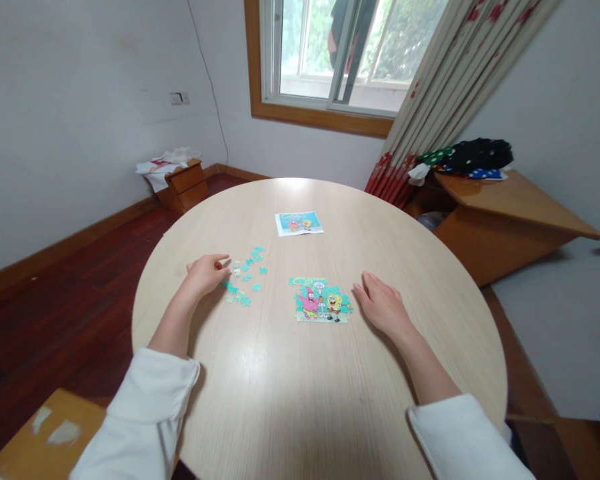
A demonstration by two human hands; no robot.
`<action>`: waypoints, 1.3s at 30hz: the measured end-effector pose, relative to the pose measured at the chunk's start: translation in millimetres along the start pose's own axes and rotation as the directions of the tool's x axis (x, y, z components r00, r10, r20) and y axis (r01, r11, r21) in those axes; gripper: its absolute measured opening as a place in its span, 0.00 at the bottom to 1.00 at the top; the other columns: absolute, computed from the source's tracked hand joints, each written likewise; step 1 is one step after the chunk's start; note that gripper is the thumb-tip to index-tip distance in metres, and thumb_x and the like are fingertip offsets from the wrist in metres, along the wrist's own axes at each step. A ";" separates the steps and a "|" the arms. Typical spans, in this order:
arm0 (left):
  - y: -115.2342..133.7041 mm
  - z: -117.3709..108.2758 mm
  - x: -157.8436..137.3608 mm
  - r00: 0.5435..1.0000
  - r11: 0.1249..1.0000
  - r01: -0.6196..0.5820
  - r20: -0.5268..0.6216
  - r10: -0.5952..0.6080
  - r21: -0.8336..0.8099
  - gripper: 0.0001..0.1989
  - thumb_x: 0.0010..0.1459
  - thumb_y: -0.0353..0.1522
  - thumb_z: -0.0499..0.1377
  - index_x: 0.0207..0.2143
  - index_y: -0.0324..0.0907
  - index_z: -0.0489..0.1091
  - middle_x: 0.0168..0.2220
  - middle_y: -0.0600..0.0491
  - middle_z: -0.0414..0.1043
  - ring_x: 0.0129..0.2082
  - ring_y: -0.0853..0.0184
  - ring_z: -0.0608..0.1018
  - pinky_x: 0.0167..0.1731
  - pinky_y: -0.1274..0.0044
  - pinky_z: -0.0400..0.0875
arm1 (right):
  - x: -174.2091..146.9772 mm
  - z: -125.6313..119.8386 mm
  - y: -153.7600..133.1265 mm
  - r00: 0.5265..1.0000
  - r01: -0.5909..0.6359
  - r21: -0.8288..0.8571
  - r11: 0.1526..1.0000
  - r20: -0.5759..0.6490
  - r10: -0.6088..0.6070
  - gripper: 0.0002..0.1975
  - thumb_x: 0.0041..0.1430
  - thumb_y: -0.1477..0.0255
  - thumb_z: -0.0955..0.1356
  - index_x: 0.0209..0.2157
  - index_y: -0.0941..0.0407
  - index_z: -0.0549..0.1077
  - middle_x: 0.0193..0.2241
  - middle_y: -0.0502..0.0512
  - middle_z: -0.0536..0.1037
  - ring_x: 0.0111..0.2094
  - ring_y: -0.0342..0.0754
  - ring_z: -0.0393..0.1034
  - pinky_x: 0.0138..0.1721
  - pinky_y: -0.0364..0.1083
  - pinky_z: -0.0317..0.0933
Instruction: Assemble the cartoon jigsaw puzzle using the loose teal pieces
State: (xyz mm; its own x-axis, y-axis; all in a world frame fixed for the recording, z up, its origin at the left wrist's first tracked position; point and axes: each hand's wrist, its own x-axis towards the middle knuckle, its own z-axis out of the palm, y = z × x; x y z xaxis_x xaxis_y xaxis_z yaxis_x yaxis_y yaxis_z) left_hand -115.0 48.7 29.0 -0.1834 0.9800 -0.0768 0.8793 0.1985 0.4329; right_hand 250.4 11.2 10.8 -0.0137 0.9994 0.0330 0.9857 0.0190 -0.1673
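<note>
My left hand (207,275) is at the left of the loose puzzle pieces (247,277), its thumb and index finger apart with nothing visible between them. Those pieces are small, mostly turquoise, some pale green, and lie scattered. Right of them is a partly joined jigsaw puzzle (323,303) with a pink starfish, a grey-green figure and a yellow sponge character; its top and right edges are uneven. Beside its right edge my right hand (380,301) rests on the table, fingers stretched out and holding nothing. A printed picture (299,223) of the same scene lies farther back.
Everything lies on a round, pale wooden table (260,393). Behind it are a window (340,53) and a flowered curtain (445,80). A wooden cabinet (500,220) with cloths on top stands at right, a small drawer unit (187,183) at back left.
</note>
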 end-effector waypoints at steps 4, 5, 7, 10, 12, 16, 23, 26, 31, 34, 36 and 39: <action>3.8 4.9 0.1 0.999 0.998 -0.048 -0.008 0.049 0.042 0.23 0.53 0.34 0.55 0.52 0.42 0.69 0.38 0.48 0.77 0.39 0.59 0.76 0.45 0.69 0.61 | -1.1 -2.7 -2.9 1.000 -0.018 -0.002 1.000 0.023 0.018 0.21 0.66 0.64 0.54 0.52 0.62 0.64 0.58 0.68 0.64 0.59 0.55 0.58 0.56 0.53 0.52; 5.0 6.2 0.0 0.998 0.996 -0.063 -0.005 0.063 0.061 0.22 0.53 0.34 0.55 0.51 0.42 0.70 0.38 0.48 0.77 0.39 0.58 0.76 0.45 0.68 0.61 | -1.3 -3.2 -3.3 0.999 -0.020 -0.004 1.000 0.027 0.020 0.21 0.66 0.64 0.54 0.53 0.62 0.64 0.58 0.68 0.64 0.59 0.55 0.57 0.56 0.54 0.52; 6.9 8.4 -0.3 0.996 0.991 -0.094 0.007 0.093 0.096 0.19 0.52 0.33 0.54 0.47 0.43 0.72 0.37 0.48 0.78 0.40 0.57 0.76 0.43 0.67 0.61 | -1.3 -3.5 -3.7 0.999 -0.024 -0.006 1.000 0.034 0.024 0.22 0.66 0.65 0.54 0.53 0.62 0.63 0.59 0.68 0.63 0.60 0.55 0.57 0.56 0.54 0.52; 6.9 10.1 0.1 0.993 0.986 -0.120 0.012 0.120 0.114 0.16 0.53 0.33 0.53 0.42 0.43 0.74 0.36 0.48 0.78 0.40 0.56 0.76 0.43 0.67 0.61 | -0.8 -2.9 -3.2 0.999 -0.025 -0.010 1.000 0.037 0.026 0.22 0.66 0.65 0.54 0.55 0.63 0.63 0.59 0.68 0.62 0.61 0.55 0.55 0.57 0.54 0.51; 5.2 10.6 1.1 0.994 0.989 -0.104 -0.008 0.105 0.107 0.15 0.52 0.32 0.53 0.42 0.43 0.74 0.36 0.48 0.78 0.40 0.56 0.76 0.44 0.66 0.60 | -0.5 -2.1 -2.6 0.999 -0.021 -0.011 1.000 0.035 0.021 0.23 0.66 0.64 0.54 0.55 0.63 0.62 0.60 0.68 0.62 0.61 0.55 0.55 0.58 0.54 0.50; 0.3 12.4 4.1 0.996 0.994 -0.062 -0.052 0.066 0.090 0.15 0.52 0.32 0.53 0.41 0.44 0.74 0.36 0.47 0.78 0.40 0.55 0.76 0.45 0.64 0.60 | -0.1 0.1 -0.6 1.000 -0.011 -0.002 1.000 0.026 0.011 0.23 0.66 0.64 0.54 0.55 0.64 0.63 0.59 0.69 0.62 0.61 0.55 0.55 0.57 0.54 0.50; -2.8 17.3 5.9 0.991 0.997 -0.052 -0.117 0.058 0.057 0.19 0.50 0.29 0.53 0.45 0.43 0.72 0.42 0.46 0.76 0.43 0.57 0.75 0.46 0.65 0.59 | -0.1 3.3 2.4 1.000 0.021 -0.014 1.000 0.000 -0.021 0.22 0.65 0.64 0.54 0.52 0.60 0.65 0.54 0.67 0.68 0.57 0.55 0.60 0.53 0.53 0.53; -1.3 17.3 4.3 0.984 0.996 -0.091 -0.151 0.094 0.023 0.20 0.49 0.26 0.51 0.44 0.43 0.73 0.43 0.47 0.76 0.44 0.57 0.75 0.48 0.66 0.58 | -0.3 2.7 1.0 1.000 0.016 -0.023 1.000 0.014 -0.015 0.22 0.66 0.64 0.53 0.52 0.61 0.65 0.56 0.68 0.66 0.58 0.55 0.59 0.54 0.53 0.52; 0.3 15.3 2.5 0.980 0.987 -0.157 -0.122 0.158 0.015 0.21 0.49 0.23 0.50 0.43 0.44 0.74 0.41 0.48 0.77 0.45 0.58 0.75 0.50 0.65 0.55 | -1.2 0.5 -1.9 0.999 -0.003 -0.028 1.000 0.046 0.005 0.23 0.66 0.65 0.53 0.54 0.63 0.63 0.59 0.69 0.62 0.61 0.55 0.55 0.57 0.54 0.50; -2.3 14.3 3.4 0.986 0.992 -0.124 -0.106 0.125 0.020 0.22 0.49 0.22 0.49 0.42 0.44 0.74 0.41 0.48 0.78 0.46 0.58 0.75 0.50 0.64 0.54 | -1.6 0.0 -2.0 0.999 0.004 -0.027 1.000 0.048 -0.003 0.22 0.66 0.64 0.53 0.53 0.62 0.64 0.58 0.69 0.63 0.59 0.55 0.57 0.56 0.54 0.51; -4.0 13.9 4.0 0.989 0.995 -0.096 -0.108 0.099 0.027 0.22 0.49 0.22 0.49 0.43 0.45 0.74 0.41 0.48 0.78 0.45 0.59 0.75 0.50 0.65 0.54 | -1.7 0.1 -1.8 0.999 0.010 -0.026 1.000 0.045 -0.009 0.22 0.66 0.65 0.53 0.52 0.62 0.65 0.58 0.69 0.64 0.59 0.55 0.57 0.55 0.54 0.52; -4.0 14.0 4.2 0.989 0.996 -0.085 -0.122 0.088 0.027 0.21 0.49 0.24 0.49 0.42 0.44 0.74 0.41 0.48 0.78 0.43 0.59 0.76 0.49 0.65 0.55 | -1.7 0.4 -1.9 0.999 0.002 -0.029 1.000 0.050 -0.001 0.22 0.66 0.65 0.53 0.53 0.63 0.64 0.59 0.69 0.62 0.61 0.55 0.55 0.57 0.54 0.50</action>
State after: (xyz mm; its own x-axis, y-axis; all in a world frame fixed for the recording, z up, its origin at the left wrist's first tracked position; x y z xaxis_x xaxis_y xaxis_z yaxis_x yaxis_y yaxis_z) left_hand -113.1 52.2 14.3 -0.1577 0.9849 0.0719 0.9032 0.1144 0.4138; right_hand 248.5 9.5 10.6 -0.0229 0.9996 -0.0158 0.9902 0.0205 -0.1383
